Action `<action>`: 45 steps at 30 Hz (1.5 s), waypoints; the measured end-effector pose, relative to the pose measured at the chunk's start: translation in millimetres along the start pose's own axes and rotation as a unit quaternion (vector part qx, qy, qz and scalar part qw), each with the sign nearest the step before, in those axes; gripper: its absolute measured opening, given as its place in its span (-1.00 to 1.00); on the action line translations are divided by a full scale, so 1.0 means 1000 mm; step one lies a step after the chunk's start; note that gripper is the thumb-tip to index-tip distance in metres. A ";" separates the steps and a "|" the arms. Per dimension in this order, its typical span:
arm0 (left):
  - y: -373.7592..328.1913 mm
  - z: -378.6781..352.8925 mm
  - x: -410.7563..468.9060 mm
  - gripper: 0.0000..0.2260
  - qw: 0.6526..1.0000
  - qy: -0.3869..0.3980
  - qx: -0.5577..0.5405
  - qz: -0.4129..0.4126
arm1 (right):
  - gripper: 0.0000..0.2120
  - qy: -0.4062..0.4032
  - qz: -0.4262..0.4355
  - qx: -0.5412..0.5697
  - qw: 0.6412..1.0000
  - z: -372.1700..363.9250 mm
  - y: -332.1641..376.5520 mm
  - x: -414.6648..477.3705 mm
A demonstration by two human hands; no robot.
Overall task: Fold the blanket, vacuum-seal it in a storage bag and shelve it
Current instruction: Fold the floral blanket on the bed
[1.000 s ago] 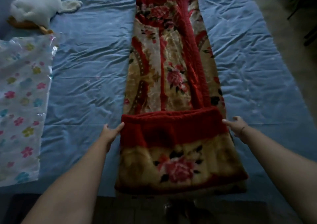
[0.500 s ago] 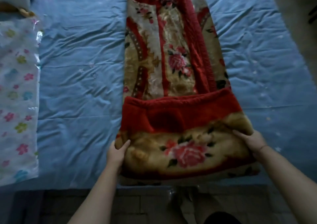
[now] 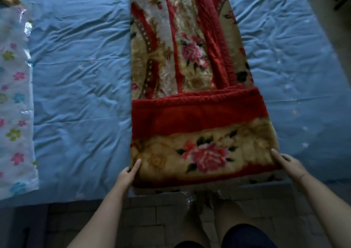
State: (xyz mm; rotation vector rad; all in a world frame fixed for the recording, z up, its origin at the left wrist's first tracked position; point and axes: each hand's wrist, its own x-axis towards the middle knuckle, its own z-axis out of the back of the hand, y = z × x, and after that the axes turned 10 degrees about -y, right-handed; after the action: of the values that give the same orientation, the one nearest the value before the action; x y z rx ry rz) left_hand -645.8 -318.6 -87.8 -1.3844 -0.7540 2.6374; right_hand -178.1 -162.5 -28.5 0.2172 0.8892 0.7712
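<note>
Bed sheet [image 3: 79, 99]: blue and creased, covering the mattress across most of the view, with its near edge running along the bottom.

Blanket [image 3: 190, 67]: red, cream and floral, folded into a long narrow strip. It lies on the sheet right of centre and runs from the near edge away to the far side. Its near end is doubled back over itself into a thick flap with a red band at the far side.

Storage bag [image 3: 15, 114]: clear plastic printed with coloured flowers, flat on the sheet at the far left, well apart from the blanket.

Floor [image 3: 161, 215]: dim tiles below the bed's near edge.

Left hand [image 3: 126, 175]: grips the flap's near-left corner, thumb on top.

Right hand [image 3: 288, 164]: grips the flap's near-right corner, thumb on top.
</note>
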 end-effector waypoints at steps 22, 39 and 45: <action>0.036 0.006 -0.148 -0.53 0.943 -0.031 -0.322 -0.082 | -0.48 -0.092 0.037 0.306 0.947 0.043 -0.031 -0.093; 0.218 0.024 -0.312 -0.16 0.960 -0.036 -0.274 -0.050 | -0.34 -0.059 0.044 0.275 0.959 0.135 -0.205 -0.223; 0.215 0.051 -0.325 -0.24 0.955 -0.045 -0.283 -0.075 | -0.23 -0.005 0.095 0.340 0.936 0.156 -0.200 -0.255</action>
State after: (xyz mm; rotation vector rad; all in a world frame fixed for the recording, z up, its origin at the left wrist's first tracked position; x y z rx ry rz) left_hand -459.0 -618.0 85.6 -1.2336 -1.6542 2.4769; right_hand -54.1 -458.7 132.7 0.9302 1.1128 0.6125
